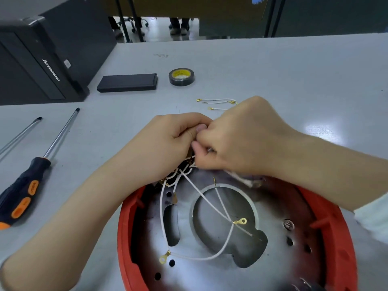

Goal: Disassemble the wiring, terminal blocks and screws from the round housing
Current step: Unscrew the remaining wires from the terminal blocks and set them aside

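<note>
The round red plastic housing with its grey metal plate sits at the near edge of the pale grey counter, its lower part cut off by the frame. Both hands meet over its far rim. The left hand has its fingers curled tight round a dark terminal block, mostly hidden beneath the palm. The right hand pinches one of the thin white wires with brass ring lugs; its fingertips are hidden, so the exact grip point is unclear. Loose white wire pieces lie beyond the hands, partly covered. An orange-and-black screwdriver lies to the left, its handle end cropped.
</note>
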Demonstrator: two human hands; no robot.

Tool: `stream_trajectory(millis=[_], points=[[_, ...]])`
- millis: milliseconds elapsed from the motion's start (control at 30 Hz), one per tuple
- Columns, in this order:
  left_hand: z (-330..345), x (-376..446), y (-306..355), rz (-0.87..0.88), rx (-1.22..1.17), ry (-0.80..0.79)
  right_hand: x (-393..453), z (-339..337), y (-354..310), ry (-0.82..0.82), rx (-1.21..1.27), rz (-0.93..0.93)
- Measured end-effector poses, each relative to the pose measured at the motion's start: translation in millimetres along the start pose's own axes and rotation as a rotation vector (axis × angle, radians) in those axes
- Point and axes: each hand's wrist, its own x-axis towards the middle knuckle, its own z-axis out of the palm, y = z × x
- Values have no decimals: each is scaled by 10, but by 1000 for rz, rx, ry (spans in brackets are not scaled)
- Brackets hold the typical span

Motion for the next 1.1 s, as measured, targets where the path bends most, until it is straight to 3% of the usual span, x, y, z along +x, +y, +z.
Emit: stream_trajectory(millis=[133,333,533,767,1100], points=[[3,-1,-5,2,-2,-4,-72,-152,291,39,155,212],[-5,12,-2,-2,-35,-32,-213,-146,240,-89,264,360],[-31,1,-25,-42,-9,-47,-271,-168,201,-71,365,312],[-18,8,-26,-54,-20,-33,-300,-165,169,-13,197,242],[-8,10,-26,-57,-23,-13,-305,-217,76,-49,255,285]])
